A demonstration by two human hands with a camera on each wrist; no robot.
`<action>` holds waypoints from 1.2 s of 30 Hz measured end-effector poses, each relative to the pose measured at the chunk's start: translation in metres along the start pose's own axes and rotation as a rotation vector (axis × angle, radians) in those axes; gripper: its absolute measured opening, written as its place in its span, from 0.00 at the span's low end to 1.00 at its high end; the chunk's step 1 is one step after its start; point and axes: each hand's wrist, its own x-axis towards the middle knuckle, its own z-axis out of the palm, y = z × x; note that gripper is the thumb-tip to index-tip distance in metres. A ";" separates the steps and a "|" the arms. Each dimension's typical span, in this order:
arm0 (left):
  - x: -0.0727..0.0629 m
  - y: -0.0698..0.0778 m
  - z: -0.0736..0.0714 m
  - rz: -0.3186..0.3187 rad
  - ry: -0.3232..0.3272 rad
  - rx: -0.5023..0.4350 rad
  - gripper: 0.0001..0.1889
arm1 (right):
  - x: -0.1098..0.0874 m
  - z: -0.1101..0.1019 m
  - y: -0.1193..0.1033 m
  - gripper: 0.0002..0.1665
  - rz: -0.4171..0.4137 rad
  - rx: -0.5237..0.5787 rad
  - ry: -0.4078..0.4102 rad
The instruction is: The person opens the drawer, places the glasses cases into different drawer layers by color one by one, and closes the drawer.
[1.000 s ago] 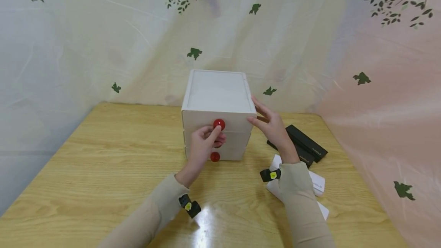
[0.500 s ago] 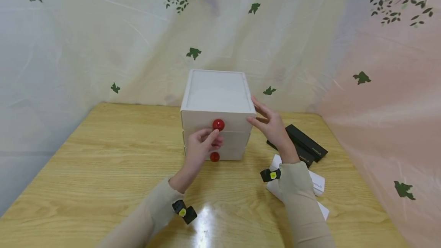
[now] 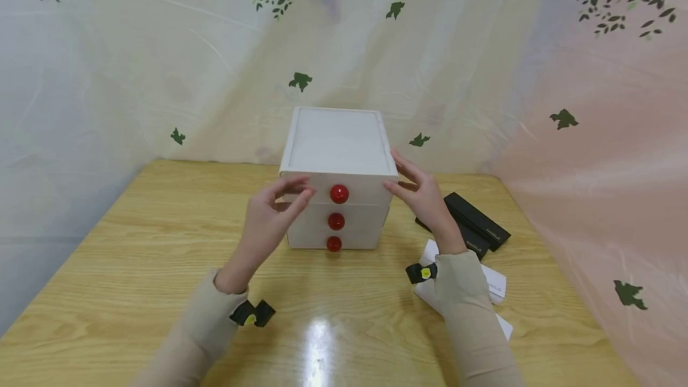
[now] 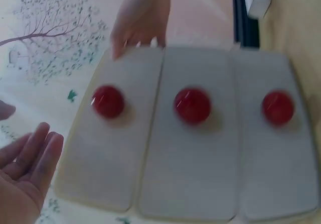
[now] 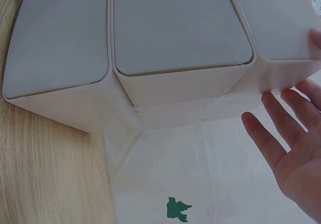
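Note:
A white three-drawer box (image 3: 341, 142) stands on the wooden table, its drawers closed. Each drawer front bears a round red knob, such as the top knob (image 3: 339, 194). My left hand (image 3: 271, 214) is at the front left of the box, thumb and fingers apart and holding nothing; in the left wrist view the left hand (image 4: 25, 174) is off to the side of the drawer fronts. My right hand (image 3: 424, 202) rests at the upper right edge, thumb on the front corner and fingers along the side. In the right wrist view the right hand's fingers (image 5: 286, 118) are spread straight beside the top drawer.
Right of the box lie black flat boxes (image 3: 478, 223) with small lettering. White boxes (image 3: 494, 284) lie nearer, partly hidden under my right forearm. A leaf-printed cloth (image 3: 226, 76) hangs behind the wooden table (image 3: 134, 267).
My left hand has come off the top red knob and moved left, its fingers spreading; the middle knob now shows. My right hand stays at the box's right edge.

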 end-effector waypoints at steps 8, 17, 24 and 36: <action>0.024 0.000 -0.034 0.281 0.059 0.079 0.21 | 0.000 0.001 -0.003 0.38 0.004 -0.007 0.001; 0.035 -0.031 -0.049 0.246 -0.042 0.268 0.32 | -0.002 0.001 -0.003 0.39 0.003 0.001 0.003; 0.035 -0.039 -0.045 0.129 -0.106 0.167 0.35 | -0.001 0.002 0.000 0.38 -0.012 -0.005 0.005; 0.034 -0.044 -0.043 0.049 -0.138 0.139 0.38 | -0.001 0.002 -0.001 0.38 -0.004 0.007 0.007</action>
